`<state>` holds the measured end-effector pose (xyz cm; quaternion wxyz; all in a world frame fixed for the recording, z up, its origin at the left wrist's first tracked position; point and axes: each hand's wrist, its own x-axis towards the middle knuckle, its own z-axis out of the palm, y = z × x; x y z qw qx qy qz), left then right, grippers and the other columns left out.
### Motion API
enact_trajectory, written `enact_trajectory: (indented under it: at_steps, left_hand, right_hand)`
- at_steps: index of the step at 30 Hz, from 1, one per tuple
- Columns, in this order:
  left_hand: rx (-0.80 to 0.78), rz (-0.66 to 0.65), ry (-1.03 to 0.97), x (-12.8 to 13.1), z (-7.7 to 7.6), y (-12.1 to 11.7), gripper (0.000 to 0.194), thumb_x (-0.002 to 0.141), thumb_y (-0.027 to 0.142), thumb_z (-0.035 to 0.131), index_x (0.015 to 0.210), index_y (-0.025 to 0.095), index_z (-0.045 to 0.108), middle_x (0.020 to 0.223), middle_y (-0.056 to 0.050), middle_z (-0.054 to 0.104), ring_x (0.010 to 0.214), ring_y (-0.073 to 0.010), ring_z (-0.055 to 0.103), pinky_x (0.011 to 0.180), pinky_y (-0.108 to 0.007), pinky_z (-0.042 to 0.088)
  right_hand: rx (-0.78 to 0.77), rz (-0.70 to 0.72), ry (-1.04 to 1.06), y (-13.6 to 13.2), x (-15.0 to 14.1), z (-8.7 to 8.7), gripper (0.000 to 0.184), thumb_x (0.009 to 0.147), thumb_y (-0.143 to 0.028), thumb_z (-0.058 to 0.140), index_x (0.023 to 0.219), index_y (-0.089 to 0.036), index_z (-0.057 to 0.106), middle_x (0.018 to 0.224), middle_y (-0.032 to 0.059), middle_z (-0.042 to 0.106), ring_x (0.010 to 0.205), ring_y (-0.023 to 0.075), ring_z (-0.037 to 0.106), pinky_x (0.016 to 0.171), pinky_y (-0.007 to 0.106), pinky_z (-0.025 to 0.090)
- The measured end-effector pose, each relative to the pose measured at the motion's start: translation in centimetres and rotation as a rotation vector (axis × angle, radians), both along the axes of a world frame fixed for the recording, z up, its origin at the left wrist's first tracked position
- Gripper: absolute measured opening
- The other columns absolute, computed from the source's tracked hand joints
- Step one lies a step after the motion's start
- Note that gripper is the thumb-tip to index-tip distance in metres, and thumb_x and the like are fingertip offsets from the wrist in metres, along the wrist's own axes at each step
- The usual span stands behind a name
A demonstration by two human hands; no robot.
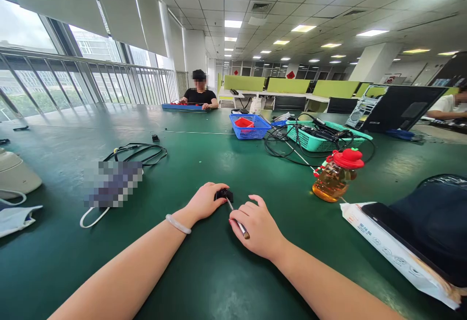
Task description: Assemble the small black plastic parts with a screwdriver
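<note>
My left hand (204,202) rests on the green table (204,266) and pinches a small black part (224,194) between thumb and fingers. My right hand (255,227) lies just to its right, fingers curled round a thin metal tool with a brown handle (239,223). The tool's tip points up towards the black part and meets it. A pale bangle (178,224) sits on my left wrist.
An amber drink bottle with a red lid (336,175) stands to the right. A phone on a wipes pack (397,242), a dark bag (438,213), blue basket (250,126), teal basket with cables (321,137), black cable (138,153). A person sits at the far end (199,97).
</note>
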<state>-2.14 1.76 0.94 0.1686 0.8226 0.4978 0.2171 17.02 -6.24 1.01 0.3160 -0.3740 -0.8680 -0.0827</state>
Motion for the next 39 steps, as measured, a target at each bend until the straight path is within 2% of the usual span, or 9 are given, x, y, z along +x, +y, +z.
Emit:
enact_trajectory:
  at_steps: [5,11,28,39]
  left_hand:
    - [-0.007,-0.001,0.008,0.0,-0.12,0.18,0.045,0.082,0.028,0.062,0.127,0.026,0.06,0.118,-0.007,0.067,0.114,-0.0246,0.059,0.103,-0.039,0.045]
    - [0.013,-0.021,0.011,0.0,-0.33,0.38,0.036,0.083,0.028,0.062,0.119,0.025,0.064,0.114,-0.006,0.069,0.112,-0.0245,0.06,0.102,-0.039,0.046]
    - [0.013,-0.018,0.009,0.11,0.12,-0.12,0.037,0.083,0.026,0.061,0.12,0.025,0.062,0.114,-0.005,0.068,0.11,-0.0238,0.06,0.099,-0.038,0.047]
    - [0.015,-0.024,-0.002,0.04,-0.17,0.04,0.037,0.082,0.025,0.061,0.119,0.025,0.061,0.115,-0.004,0.069,0.111,-0.0241,0.059,0.099,-0.038,0.047]
  right_hand:
    - [0.0,-0.008,-0.013,-0.04,0.04,0.09,0.015,0.09,-0.021,0.051,0.08,-0.021,0.063,0.068,-0.0013,0.061,0.067,0.014,0.052,0.102,0.041,0.028]
    - [-0.012,-0.011,-0.02,-0.21,0.07,0.35,0.018,0.091,-0.021,0.05,0.08,-0.021,0.064,0.068,-0.0002,0.062,0.067,0.0145,0.053,0.102,0.041,0.03]
    - [-0.002,-0.024,-0.031,-0.3,0.04,0.42,0.018,0.091,-0.02,0.05,0.079,-0.021,0.064,0.068,-0.0009,0.061,0.067,0.0141,0.052,0.103,0.041,0.029]
    - [0.01,-0.037,-0.023,-0.21,0.01,0.38,0.017,0.09,-0.02,0.051,0.079,-0.021,0.063,0.068,-0.0014,0.061,0.068,0.0141,0.053,0.103,0.041,0.028]
